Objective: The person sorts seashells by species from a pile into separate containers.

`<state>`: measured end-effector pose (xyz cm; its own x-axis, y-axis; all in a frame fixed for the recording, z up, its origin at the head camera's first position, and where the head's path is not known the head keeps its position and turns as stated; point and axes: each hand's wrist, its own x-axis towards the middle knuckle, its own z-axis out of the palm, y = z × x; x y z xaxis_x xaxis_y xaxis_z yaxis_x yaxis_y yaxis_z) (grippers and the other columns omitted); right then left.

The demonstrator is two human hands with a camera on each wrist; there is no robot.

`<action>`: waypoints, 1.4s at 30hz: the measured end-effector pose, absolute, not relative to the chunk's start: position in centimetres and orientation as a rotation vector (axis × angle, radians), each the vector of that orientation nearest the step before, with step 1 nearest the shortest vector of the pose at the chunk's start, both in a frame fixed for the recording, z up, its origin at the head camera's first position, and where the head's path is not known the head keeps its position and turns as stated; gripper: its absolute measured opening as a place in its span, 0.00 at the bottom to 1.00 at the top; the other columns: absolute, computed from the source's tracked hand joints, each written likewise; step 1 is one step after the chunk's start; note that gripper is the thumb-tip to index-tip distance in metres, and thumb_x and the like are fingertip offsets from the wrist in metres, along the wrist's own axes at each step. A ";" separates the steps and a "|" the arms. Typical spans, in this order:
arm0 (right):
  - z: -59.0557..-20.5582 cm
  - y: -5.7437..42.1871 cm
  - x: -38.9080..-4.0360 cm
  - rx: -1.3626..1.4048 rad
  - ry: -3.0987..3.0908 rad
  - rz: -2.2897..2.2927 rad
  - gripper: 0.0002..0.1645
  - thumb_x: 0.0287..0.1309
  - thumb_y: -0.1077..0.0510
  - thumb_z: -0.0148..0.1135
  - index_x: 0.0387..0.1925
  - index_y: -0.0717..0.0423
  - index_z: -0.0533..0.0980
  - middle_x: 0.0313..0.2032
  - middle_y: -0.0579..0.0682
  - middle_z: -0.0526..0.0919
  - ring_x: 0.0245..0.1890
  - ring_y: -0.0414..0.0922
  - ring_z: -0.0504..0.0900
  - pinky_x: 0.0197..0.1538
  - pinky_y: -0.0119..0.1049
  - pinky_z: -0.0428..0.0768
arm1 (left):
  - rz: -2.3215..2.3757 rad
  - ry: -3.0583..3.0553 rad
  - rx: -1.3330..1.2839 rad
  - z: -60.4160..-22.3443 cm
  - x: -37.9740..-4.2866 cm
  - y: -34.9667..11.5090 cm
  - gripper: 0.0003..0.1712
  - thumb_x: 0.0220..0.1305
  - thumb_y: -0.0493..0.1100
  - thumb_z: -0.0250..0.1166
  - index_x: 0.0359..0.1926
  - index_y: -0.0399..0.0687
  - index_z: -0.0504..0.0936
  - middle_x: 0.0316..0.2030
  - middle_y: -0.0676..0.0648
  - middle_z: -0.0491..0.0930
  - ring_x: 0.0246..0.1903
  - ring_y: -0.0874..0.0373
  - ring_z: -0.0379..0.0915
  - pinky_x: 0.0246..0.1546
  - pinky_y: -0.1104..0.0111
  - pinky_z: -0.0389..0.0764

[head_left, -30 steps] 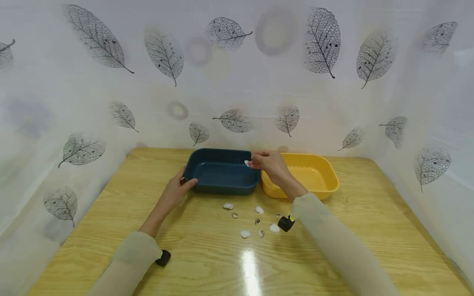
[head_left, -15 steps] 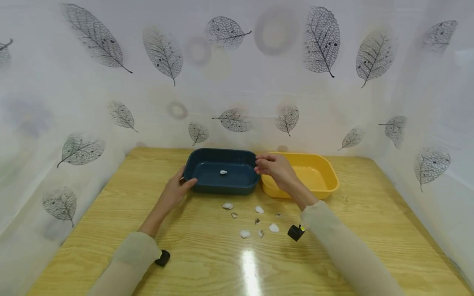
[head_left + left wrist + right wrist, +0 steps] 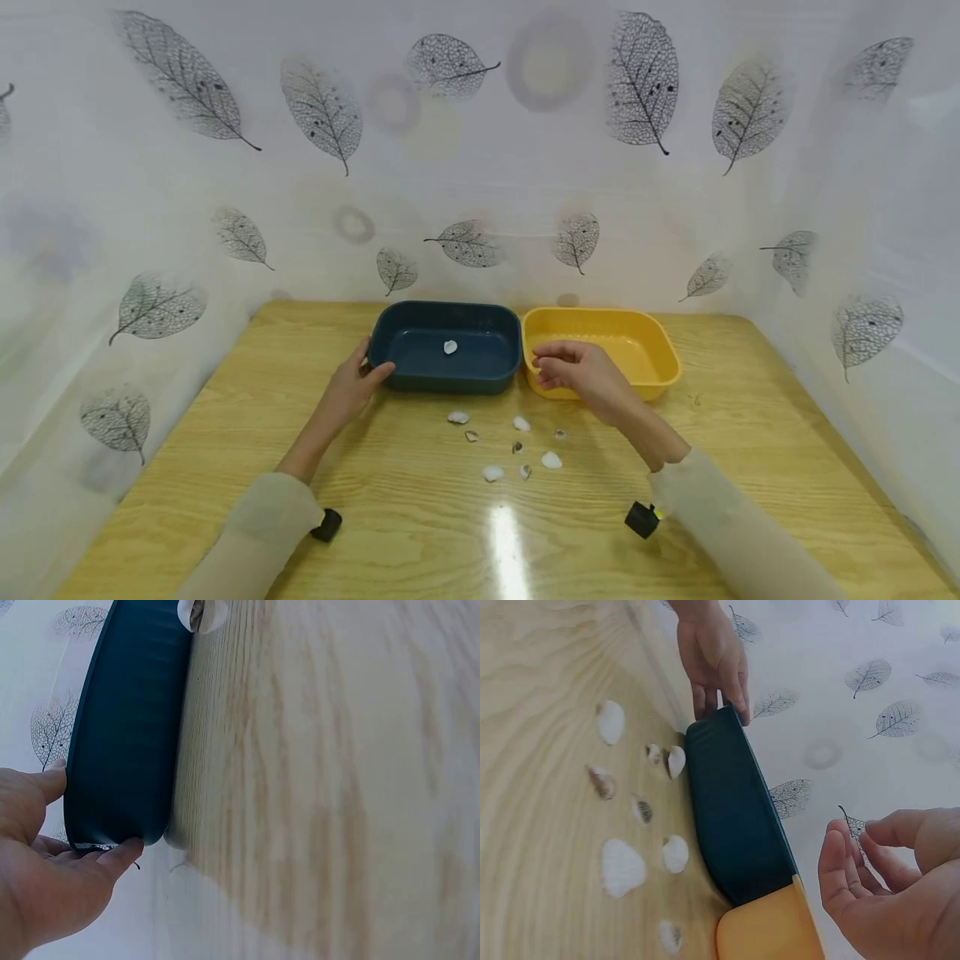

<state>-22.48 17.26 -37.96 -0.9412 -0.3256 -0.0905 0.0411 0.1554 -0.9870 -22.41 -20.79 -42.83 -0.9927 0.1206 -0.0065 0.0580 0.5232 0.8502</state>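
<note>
White shell [image 3: 450, 347] inside dark blue tub [image 3: 450, 384], around middle of floor. Grips tub's left end with left hand [image 3: 352, 387]. Hovers with right hand [image 3: 594, 379] relaxed, fingers loosely bent, by near left corner of yellow tub [image 3: 637, 360] (in front or above, hard to tell). Scattered across desk [image 3: 412, 533], nearer than both tubs: eight more shells [image 3: 551, 460], pale and darker. Behind, leaf-printed backdrop [image 3: 480, 171].

I see the left hand [image 3: 52, 889] on my left wrist feed — it grips one end of a dark teal, round-cornered tub [image 3: 127, 735] on a pale wood-grain table [image 3: 322, 772]. A white, brown-marked shell [image 3: 215, 616] shows at the top edge — white leaf-printed sheeting [image 3: 22, 682] behind.
</note>
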 end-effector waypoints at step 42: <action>-44.1 20.9 -15.2 -0.593 2.591 -1.320 0.18 0.60 0.65 0.72 0.51 0.68 0.83 0.36 0.48 0.84 0.31 0.38 0.78 0.31 0.30 0.80 | 1.463 2.719 0.153 -42.8 -22.3 -20.6 0.46 0.81 0.49 0.56 0.81 0.33 0.40 0.79 0.28 0.44 0.73 0.31 0.56 0.68 0.44 0.69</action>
